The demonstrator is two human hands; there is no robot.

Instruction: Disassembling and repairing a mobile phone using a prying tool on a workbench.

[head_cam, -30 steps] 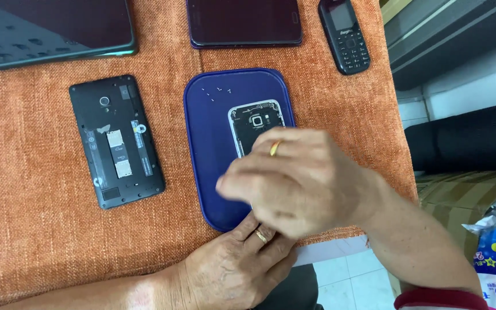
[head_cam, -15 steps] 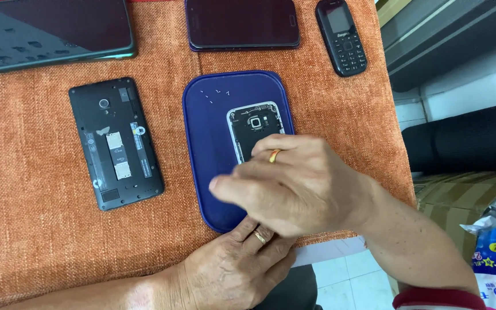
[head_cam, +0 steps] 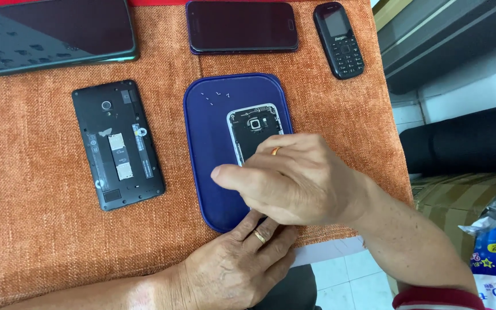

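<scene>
- Two bare hands of yours meet at the near end of the dark blue rounded-rectangle plastic mat (head_cam: 213,172), the smooth, glossy pad lying on the coarse woven orange cloth (head_cam: 30,229).
- Your right hand (head_cam: 299,181) hovers curled over the mat's near half, thumb stretched out toward the mat's left side, a gold ring on one finger; the fingers are bunched downward, and you cannot tell from here whether they pinch anything.
- Your left hand (head_cam: 242,267) lies flat at the mat's near edge, fingers pressed against the rim and reaching under the right hand; it also wears a gold band, and it clasps nothing that shows.
- The small opened phone with a silver frame and bare black internals (head_cam: 254,129) rests on the mat's centre, its near end hidden beneath your right hand.
- A few tiny pale screws (head_cam: 213,96) sit scattered on the mat's far left corner.
- Left of the mat lies a larger black phone with its back cover off (head_cam: 117,144), matte, with pale labels and slots exposed.
- Beyond the mat lies a dark, glossy-screened smartphone (head_cam: 242,26), face up.
- Far-right of the mat lies a slim black keypad phone (head_cam: 340,40).
- Far-left of the mat rests a large glass-fronted tablet with a dark green edge (head_cam: 53,34).
</scene>
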